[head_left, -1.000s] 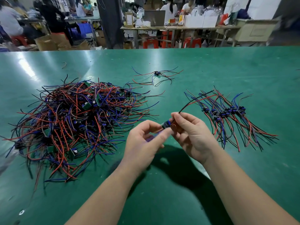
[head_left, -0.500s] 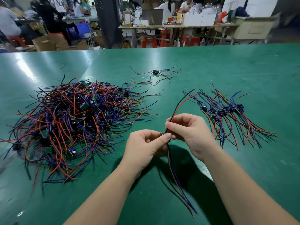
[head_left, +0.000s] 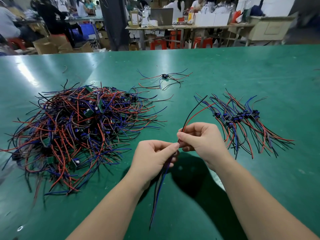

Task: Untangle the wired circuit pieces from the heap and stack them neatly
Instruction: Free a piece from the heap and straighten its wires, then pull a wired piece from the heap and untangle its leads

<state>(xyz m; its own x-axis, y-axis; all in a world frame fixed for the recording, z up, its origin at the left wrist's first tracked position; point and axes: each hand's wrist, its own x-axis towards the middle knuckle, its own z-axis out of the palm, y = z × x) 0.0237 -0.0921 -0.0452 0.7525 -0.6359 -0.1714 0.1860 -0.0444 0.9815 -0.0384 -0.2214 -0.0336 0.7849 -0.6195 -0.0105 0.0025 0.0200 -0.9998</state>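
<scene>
- Circuit piece [head_left: 194, 116] is held between both hands, just above the table [head_left: 242, 70]; its body is hidden by the fingers.
- Left hand [head_left: 154, 158] pinches it from below; black and blue wires hang down toward the person.
- Right hand [head_left: 200, 141] pinches the red and black wires, which rise away.
- Stack [head_left: 242, 118] of sorted pieces lies just right of the right hand.
- Heap [head_left: 78, 129] lies left of the left hand.
- One loose piece [head_left: 164, 76] lies farther back.

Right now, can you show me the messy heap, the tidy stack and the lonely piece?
heap [head_left: 78, 129], head view, middle of the tangle.
stack [head_left: 239, 116], head view, its row of dark parts.
lone piece [head_left: 164, 76], head view, its dark centre.
</scene>
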